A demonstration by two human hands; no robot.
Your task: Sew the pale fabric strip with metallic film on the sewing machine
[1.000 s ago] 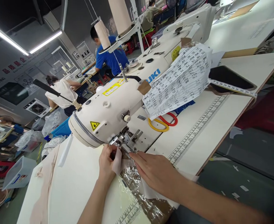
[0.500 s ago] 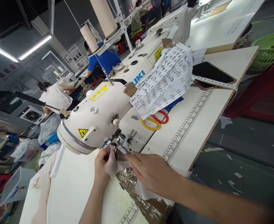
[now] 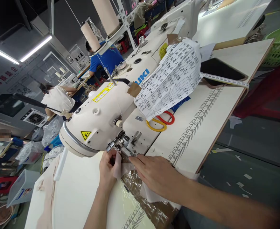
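Observation:
A cream JUKI sewing machine (image 3: 101,117) stands on the pale table (image 3: 78,187). Under its presser foot (image 3: 121,149) lies a small piece of pale fabric (image 3: 118,167). My left hand (image 3: 108,170) pinches this fabric just left of the foot, fingers closed on it. My right hand (image 3: 156,175) lies flat on the fabric to the right of the needle, fingers stretched out and pressing down. A shiny brown taped patch (image 3: 144,197) covers the table in front of the foot.
A printed paper sheet (image 3: 171,79) hangs taped to the machine arm, over yellow and red scissors (image 3: 160,122). A black phone (image 3: 222,71) and measuring tape (image 3: 226,81) lie at the far right. A green basket (image 3: 279,44) stands beyond. Other people sit at machines behind.
Both hands stay at the presser foot on the fabric, shifting only slightly. The view has swung a little to the left and down.

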